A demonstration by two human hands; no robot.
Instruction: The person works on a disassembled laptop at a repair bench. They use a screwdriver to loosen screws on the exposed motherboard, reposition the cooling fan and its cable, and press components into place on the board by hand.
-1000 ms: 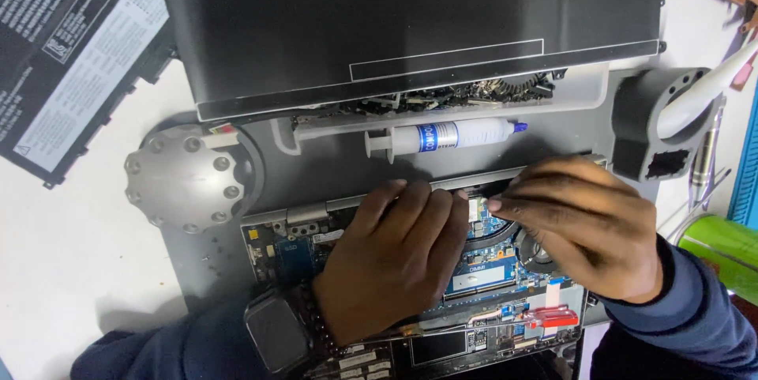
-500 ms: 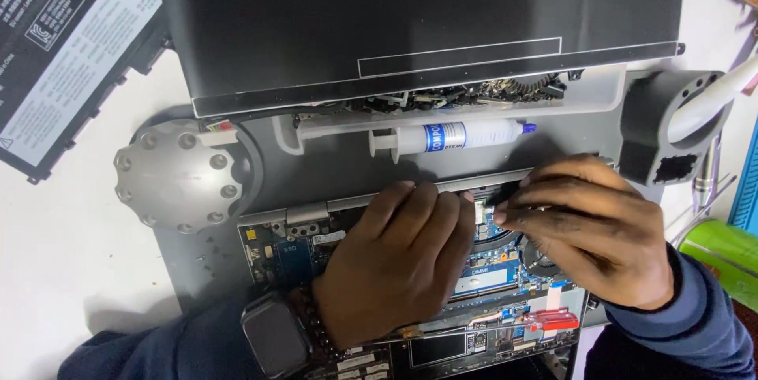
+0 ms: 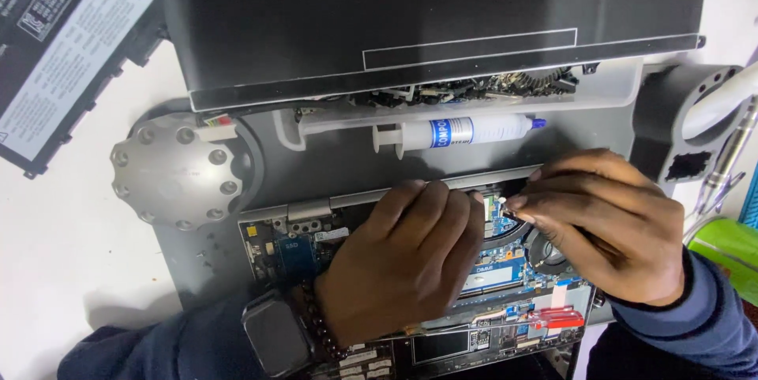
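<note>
An opened laptop lies in front of me with its circuit board (image 3: 505, 277) bare. My left hand (image 3: 403, 261), with a dark watch and a bead bracelet at the wrist, lies flat on the board, fingertips pressing near the hinge edge. It holds nothing that I can see. My right hand (image 3: 608, 230) comes in from the right over the round fan. Its thumb and forefinger pinch a small white connector piece (image 3: 500, 203) just beside my left fingertips. The board under both palms is hidden.
A white syringe of paste (image 3: 458, 132) lies just beyond the laptop. Past it are a white parts tray (image 3: 608, 88) and a large black panel (image 3: 426, 9). A round metal knob (image 3: 178, 171) sits left, a flat battery (image 3: 55, 40) top left, a green object (image 3: 730, 250) right.
Both hands have stayed on the same spot of the board. My right fingertips have edged slightly toward the left hand. The view has shifted a little.
</note>
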